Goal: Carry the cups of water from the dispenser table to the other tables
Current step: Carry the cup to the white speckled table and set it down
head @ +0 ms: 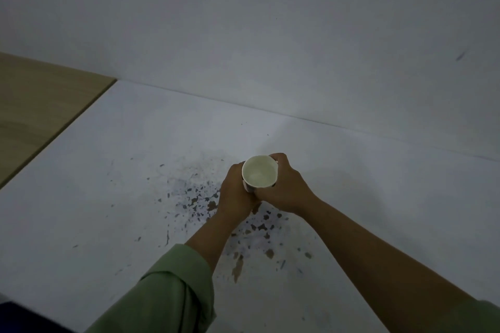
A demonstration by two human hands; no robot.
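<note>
A white paper cup [259,171] is seen from above near the middle of the head view, and pale liquid shows inside it. Both hands are wrapped around its sides. My left hand [233,193] grips it from the left and below. My right hand [286,186] grips it from the right, its fingers curling over the far rim. The cup is held above a white floor; its lower part is hidden by the hands.
The white floor [108,211] has a patch of chipped paint with brown spots under my arms. A white wall [270,35] rises straight ahead. A light wooden surface [35,116] lies at the far left.
</note>
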